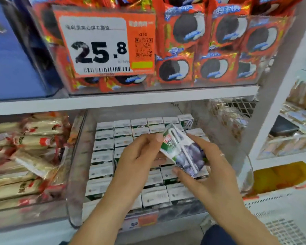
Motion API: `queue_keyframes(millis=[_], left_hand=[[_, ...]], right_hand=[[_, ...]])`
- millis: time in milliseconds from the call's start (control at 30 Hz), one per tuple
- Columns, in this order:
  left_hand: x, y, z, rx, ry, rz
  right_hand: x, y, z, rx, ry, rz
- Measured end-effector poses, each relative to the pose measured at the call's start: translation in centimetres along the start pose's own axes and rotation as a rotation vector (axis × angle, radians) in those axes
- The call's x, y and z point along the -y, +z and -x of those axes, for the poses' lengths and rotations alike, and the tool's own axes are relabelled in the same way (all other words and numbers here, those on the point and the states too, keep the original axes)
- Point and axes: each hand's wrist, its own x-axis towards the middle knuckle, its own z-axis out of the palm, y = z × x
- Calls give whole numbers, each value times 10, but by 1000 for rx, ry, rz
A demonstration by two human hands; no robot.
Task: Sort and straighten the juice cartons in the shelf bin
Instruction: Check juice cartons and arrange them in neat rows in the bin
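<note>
While both hands are clamped on it, the left hand (138, 156) at the top corner and the right hand (204, 167) round the lower end, one juice carton (183, 149) is held tilted above the rows standing in the shelf bin (76, 174). It is judged light and stiff-walled but dentable. Best gripped across its flat faces, clear of the attached straw (185, 152).

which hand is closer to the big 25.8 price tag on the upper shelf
Left. The left hand sits below the price tag, fingertips on the lifted juice carton. The right hand grips the carton farther right and lower.
</note>
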Motion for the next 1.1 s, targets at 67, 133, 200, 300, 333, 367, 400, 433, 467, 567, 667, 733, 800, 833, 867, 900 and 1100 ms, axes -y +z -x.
queue_keyframes(millis=[67, 133, 200, 300, 333, 367, 400, 433, 467, 567, 667, 733, 800, 833, 867, 900, 1100], left_hand=[[0, -5, 1, 25, 17, -9], [1, -10, 0, 41, 17, -13], [1, -14, 0, 61, 12, -29], [2, -18, 0, 89, 2, -39], [2, -19, 1, 94, -2, -41], [2, -19, 1, 98, -4, -38], [2, -19, 1, 99, -4, -35], [2, -19, 2, 95, -1, -36], [2, -19, 2, 90, 1, -40], [1, -18, 1, 85, 9, -61], [0, -16, 1, 83, 41, -110], [0, -15, 1, 79, 61, -122], [0, -13, 1, 77, 71, -129], [0, -12, 1, 76, 71, -131], [0, -12, 1, 79, 69, -132], [-1, -12, 1, 90, 68, -138], [-2, -11, 3, 88, 53, -185]], right_hand=[[0, 1, 0, -37, -66, 50], [-1, 1, -2, -59, -124, 105], [-2, 0, -4, -74, -163, 156], [0, -1, -6, -124, -250, 270], [1, -1, -6, -137, -269, 289], [2, -1, -6, -143, -281, 297], [2, -2, -6, -141, -285, 297], [2, -2, -6, -138, -283, 298], [2, -3, -6, -134, -275, 299], [-2, -2, -5, -100, -212, 250], [-2, 0, -2, -46, -87, 106], [-1, 1, -1, -45, -62, 76], [1, 1, 0, -54, -46, 68], [2, 0, 0, -54, -26, 50], [3, 0, 1, -50, 2, 19], [4, 0, 1, -41, 39, -22], [5, 2, 1, -13, 207, -217]])
